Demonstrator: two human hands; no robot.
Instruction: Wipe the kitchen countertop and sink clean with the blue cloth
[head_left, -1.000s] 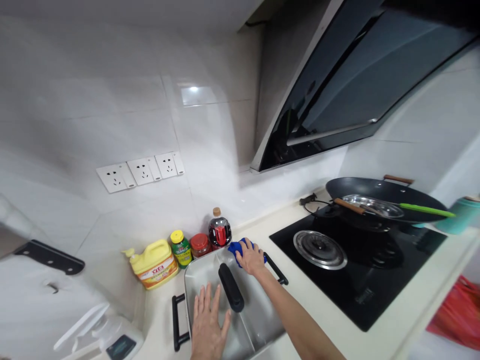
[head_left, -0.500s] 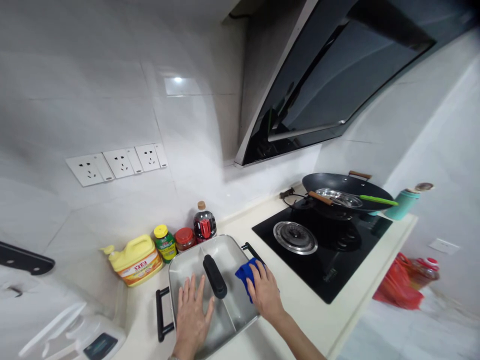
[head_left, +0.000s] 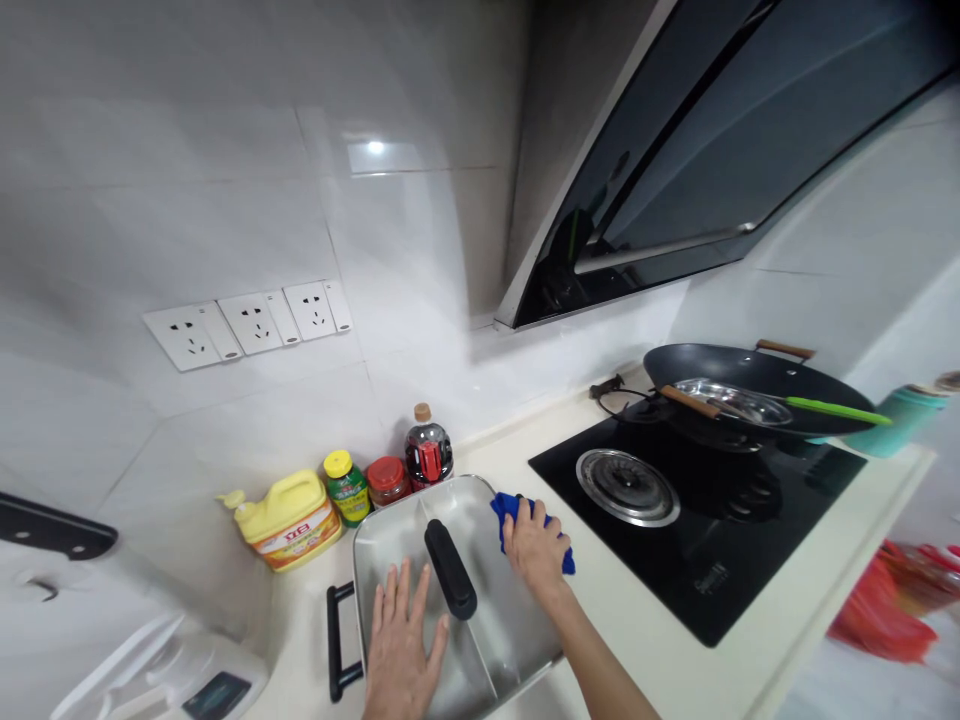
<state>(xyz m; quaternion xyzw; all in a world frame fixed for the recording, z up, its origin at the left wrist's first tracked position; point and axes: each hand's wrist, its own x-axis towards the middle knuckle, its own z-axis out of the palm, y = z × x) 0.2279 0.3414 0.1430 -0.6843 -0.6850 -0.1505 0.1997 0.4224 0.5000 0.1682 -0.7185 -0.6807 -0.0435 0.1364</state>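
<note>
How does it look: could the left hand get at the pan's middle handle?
Probably yes: the left hand is spread beside the middle handle, with nothing visible between them, and the right hand holds the blue cloth at the right edge of the pan.

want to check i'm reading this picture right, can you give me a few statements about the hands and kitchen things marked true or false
1. The right hand has hold of a blue cloth. True.
2. The left hand is clenched in a fist. False: its fingers are spread out over the gray divided pan.
3. A red-lidded jar stands between the yellow-capped jar and the dark bottle. True.
4. The yellow jug stands inside the wok. False: it stands on the counter, near the wall.
5. A bright green handle reaches over the rim of the wok. True.
</note>
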